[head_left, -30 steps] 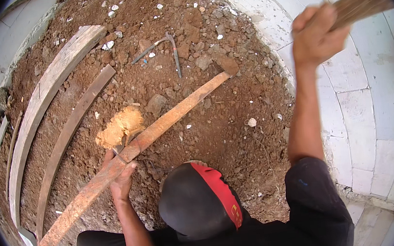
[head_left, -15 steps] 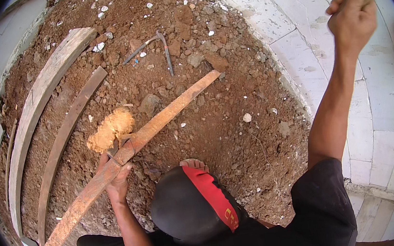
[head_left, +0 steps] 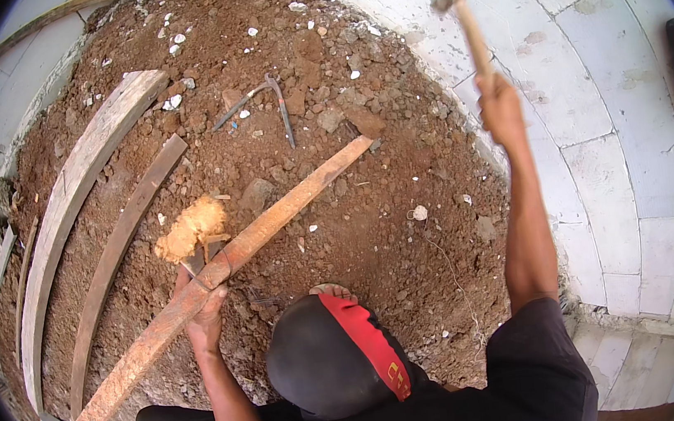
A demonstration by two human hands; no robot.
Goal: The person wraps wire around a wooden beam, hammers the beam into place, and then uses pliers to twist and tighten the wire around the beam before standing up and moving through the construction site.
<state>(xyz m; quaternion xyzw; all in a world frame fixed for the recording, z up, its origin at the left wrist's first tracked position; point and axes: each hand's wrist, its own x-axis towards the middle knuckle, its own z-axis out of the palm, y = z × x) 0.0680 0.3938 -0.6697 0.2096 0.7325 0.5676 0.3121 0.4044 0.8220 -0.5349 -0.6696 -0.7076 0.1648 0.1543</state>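
Observation:
My right hand (head_left: 503, 118) is raised at the right, closed round the wooden handle of a hammer (head_left: 474, 41) whose metal head points up and away. At the left, my left hand (head_left: 205, 309) is closed round a long orange-brown wooden plank (head_left: 295, 207), which slants from the lower left up to the middle. Against the plank, just above that hand, stands a piece with a rough, frayed yellow top (head_left: 192, 229); it looks like a splintered stake. Its lower part is hidden by the plank and hand.
Brown soil (head_left: 374, 239) with stones spreads below. Further left lie a pale beam (head_left: 76, 186) and a darker board (head_left: 118, 223). A bent metal tool (head_left: 279, 105) rests beyond the plank. White paving (head_left: 599, 172) borders the right. My knee (head_left: 313, 363) is close in front.
My right hand has swung down and to the left with the hammer, whose head now shows. My left hand stays on the plank, almost unmoved.

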